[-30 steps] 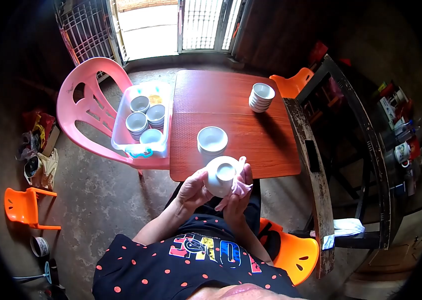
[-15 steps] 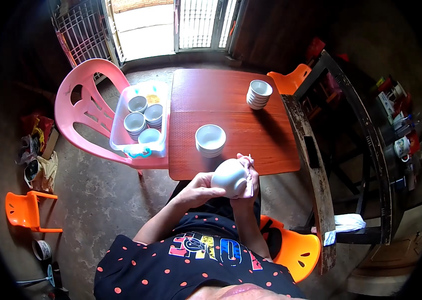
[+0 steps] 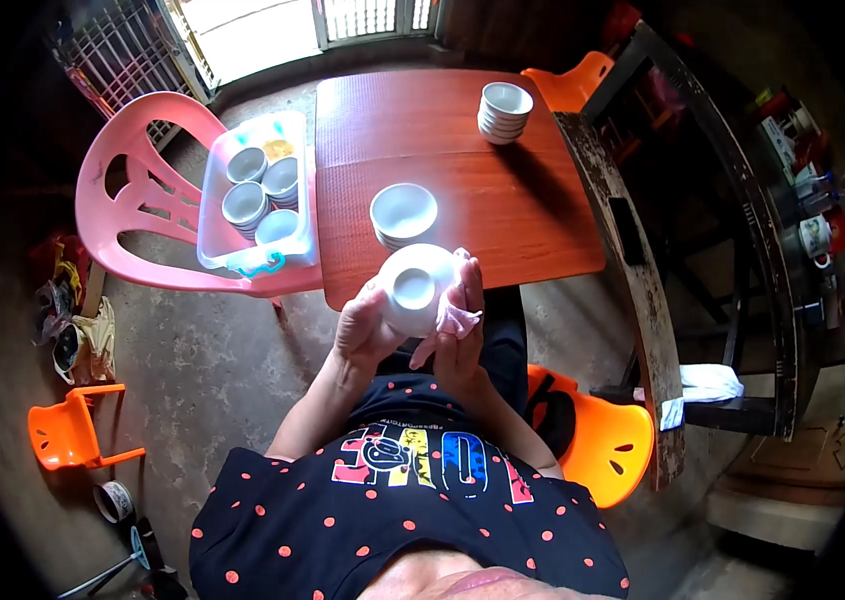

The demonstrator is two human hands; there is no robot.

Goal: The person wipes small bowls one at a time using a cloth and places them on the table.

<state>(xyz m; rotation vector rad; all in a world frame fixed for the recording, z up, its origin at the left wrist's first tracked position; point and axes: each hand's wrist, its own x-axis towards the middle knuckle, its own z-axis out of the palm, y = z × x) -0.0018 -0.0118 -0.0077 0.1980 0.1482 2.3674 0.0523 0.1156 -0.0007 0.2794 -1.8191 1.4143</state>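
A white bowl [image 3: 411, 288] is held over the near edge of the red-brown table [image 3: 543, 245], its foot ring facing the camera. My left hand [image 3: 363, 325] grips the bowl's left side. On its right side my right hand [image 3: 461, 335] presses a pink cloth [image 3: 457, 318] against it, with fingers closed round the cloth. Just beyond the held bowl stands a stack of white bowls [image 3: 404, 212]. Another bowl stack [image 3: 505, 112] is at the table's far right. Several stacked bowls [image 3: 246, 203] sit in a clear plastic bin [image 3: 211, 215].
The bin rests on a pink chair [image 3: 108, 235] left of the table. A worn dark wooden frame [image 3: 633, 270] stands along the right side. Orange chairs are at the lower right [image 3: 608, 450], far right [image 3: 573, 85] and lower left [image 3: 63, 432].
The view has tilted and shifted, so the table sits higher in the picture. The held bowl has been turned, first sideways, then back with its foot ring towards the camera.
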